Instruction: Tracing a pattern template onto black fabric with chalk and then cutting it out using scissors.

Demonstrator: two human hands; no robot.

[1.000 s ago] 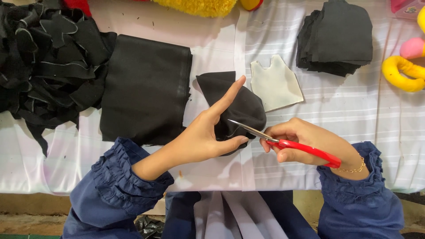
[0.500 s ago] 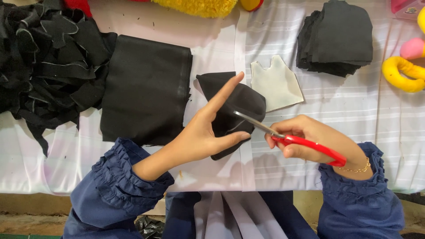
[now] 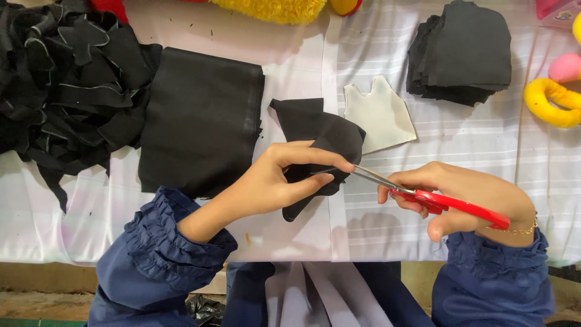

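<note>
My left hand (image 3: 275, 181) pinches a small piece of black fabric (image 3: 315, 130) at its lower right edge, lifted slightly over the white striped tablecloth (image 3: 375, 230). My right hand (image 3: 466, 197) grips red-handled scissors (image 3: 436, 197). Their steel blades reach left into the fabric edge just below my left fingertips. A cream paper pattern piece (image 3: 378, 115), shaped like a small vest, lies flat just right of the black piece.
A folded black cloth (image 3: 203, 121) lies left of centre. A heap of black scraps (image 3: 60, 79) fills the far left. A stack of cut black pieces (image 3: 466, 51) sits top right. Yellow and pink plush parts (image 3: 554, 103) are at the right edge, and yellow fur (image 3: 272, 9) at the top.
My left index finger has dropped from pointing up to lying along the fabric edge. My right hand and the scissors have shifted slightly right, the blades still at the fabric edge.
</note>
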